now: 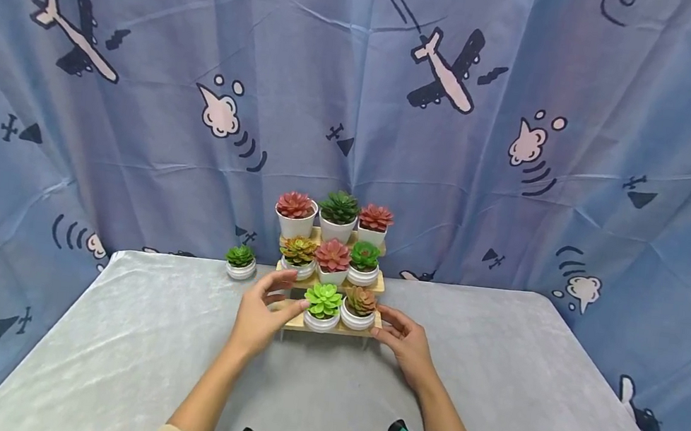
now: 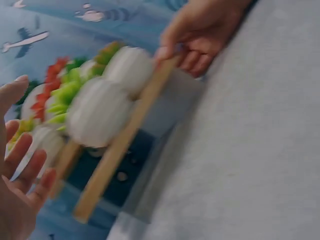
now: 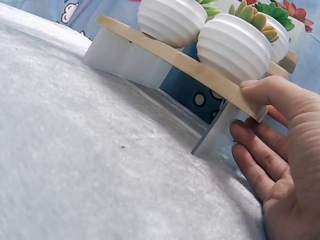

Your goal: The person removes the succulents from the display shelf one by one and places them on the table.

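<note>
Evidently, the stepped stand (image 3: 187, 70) has three pale wooden tiers (image 1: 295, 323).

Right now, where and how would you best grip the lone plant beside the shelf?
Probably by its white pot, below the green leaves, with the left hand from the front left: the pot is round and upright, and the shelf stands to its right.

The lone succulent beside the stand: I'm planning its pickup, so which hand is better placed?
Probably the left hand: it's nearer the lone succulent and looks empty, while the right hand grips the stand at its right end.
</note>
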`<state>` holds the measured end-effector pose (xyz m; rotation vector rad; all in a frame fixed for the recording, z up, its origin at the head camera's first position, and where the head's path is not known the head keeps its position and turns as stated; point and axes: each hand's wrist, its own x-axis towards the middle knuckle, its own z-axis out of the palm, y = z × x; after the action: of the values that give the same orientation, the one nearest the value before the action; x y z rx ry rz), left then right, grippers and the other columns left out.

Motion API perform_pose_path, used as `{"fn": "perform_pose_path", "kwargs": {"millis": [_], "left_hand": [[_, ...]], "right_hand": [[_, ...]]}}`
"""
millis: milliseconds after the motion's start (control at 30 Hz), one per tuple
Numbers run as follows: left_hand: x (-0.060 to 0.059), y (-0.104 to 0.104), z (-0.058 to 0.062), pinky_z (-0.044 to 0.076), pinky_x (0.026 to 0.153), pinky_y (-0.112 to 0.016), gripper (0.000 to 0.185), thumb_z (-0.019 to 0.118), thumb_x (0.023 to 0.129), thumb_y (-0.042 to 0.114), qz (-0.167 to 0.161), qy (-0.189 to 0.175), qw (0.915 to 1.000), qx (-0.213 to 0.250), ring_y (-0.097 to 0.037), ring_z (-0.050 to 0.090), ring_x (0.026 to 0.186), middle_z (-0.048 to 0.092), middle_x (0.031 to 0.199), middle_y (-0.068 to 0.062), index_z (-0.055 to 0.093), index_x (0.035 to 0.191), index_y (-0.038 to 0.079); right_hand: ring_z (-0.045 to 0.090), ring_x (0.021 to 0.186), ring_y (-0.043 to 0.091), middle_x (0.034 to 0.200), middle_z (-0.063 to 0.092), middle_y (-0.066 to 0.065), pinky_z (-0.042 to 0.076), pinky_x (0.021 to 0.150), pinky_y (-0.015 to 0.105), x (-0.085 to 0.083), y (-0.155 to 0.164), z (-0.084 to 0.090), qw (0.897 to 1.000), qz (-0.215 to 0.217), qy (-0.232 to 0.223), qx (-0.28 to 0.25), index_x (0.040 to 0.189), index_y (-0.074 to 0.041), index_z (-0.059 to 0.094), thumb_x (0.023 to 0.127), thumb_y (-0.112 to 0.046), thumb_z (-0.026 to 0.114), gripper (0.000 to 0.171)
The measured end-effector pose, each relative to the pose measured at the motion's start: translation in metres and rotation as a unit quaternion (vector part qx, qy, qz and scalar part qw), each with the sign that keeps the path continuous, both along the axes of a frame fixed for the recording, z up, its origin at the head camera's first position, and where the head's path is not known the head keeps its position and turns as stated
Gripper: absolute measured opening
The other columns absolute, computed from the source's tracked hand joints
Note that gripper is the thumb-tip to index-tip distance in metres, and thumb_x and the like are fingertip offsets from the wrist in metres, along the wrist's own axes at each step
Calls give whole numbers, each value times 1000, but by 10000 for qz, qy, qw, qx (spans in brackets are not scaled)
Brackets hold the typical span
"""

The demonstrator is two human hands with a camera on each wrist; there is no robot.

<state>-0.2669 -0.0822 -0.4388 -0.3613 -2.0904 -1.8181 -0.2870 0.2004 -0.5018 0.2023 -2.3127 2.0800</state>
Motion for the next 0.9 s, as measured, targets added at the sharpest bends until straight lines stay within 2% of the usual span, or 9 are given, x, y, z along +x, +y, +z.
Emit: {"fn": "perform_pose_path", "kwargs": {"millis": [167, 333, 500, 633, 767, 900], "left_hand": [[2, 13, -11, 54, 101, -53, 58, 88, 75, 7, 19, 8, 10000, -28, -37, 63, 118, 67, 127, -15, 65, 128, 4], [4, 23, -18, 56, 99, -49, 57, 89, 76, 8, -211, -27, 9998, -19, -32, 65, 113, 65, 128, -14, 66, 127, 5], [4, 27, -23, 57, 98, -44, 57, 90, 74, 11, -71, -62, 9999, -129, -30, 65, 113, 61, 129, -13, 67, 125, 8], [4, 30, -26, 58, 97, -36, 60, 90, 73, 10, 23, -121, 9998, -128, -30, 65, 116, 60, 128, -14, 65, 128, 8], [5, 33, -30, 58, 95, -29, 60, 88, 75, 5, -23, -106, 9999, -13, -31, 67, 115, 65, 129, -16, 63, 129, 6], [7, 37, -32, 57, 95, -28, 59, 86, 75, 1, -88, -59, 9998, 141, -29, 68, 110, 70, 126, -16, 63, 128, 7]], "right_hand": [[69, 96, 0, 146, 55, 23, 57, 83, 18, 1, -1, 0, 9999, 4, 88, 106, 141, 4, 54, 91, -8, 73, 55], [69, 95, 1, 145, 55, 24, 58, 81, 17, 1, -1, -2, 9998, -71, 171, 75, 140, 5, 55, 90, -7, 73, 54], [69, 96, 3, 146, 53, 28, 57, 82, 17, -2, -3, -5, 9996, 87, 256, -65, 140, 7, 53, 91, -4, 72, 54], [68, 100, 0, 142, 55, 29, 58, 84, 17, -1, -5, -6, 9996, 174, 210, -55, 143, 6, 51, 92, -3, 70, 54], [68, 100, -2, 135, 59, 32, 59, 84, 19, 2, -3, -5, 9995, 184, 248, 34, 143, 5, 51, 93, -4, 70, 55], [69, 100, -2, 135, 59, 32, 60, 85, 20, 4, 1, -5, 9992, 193, 341, 94, 142, 5, 52, 93, -6, 71, 54]]}}
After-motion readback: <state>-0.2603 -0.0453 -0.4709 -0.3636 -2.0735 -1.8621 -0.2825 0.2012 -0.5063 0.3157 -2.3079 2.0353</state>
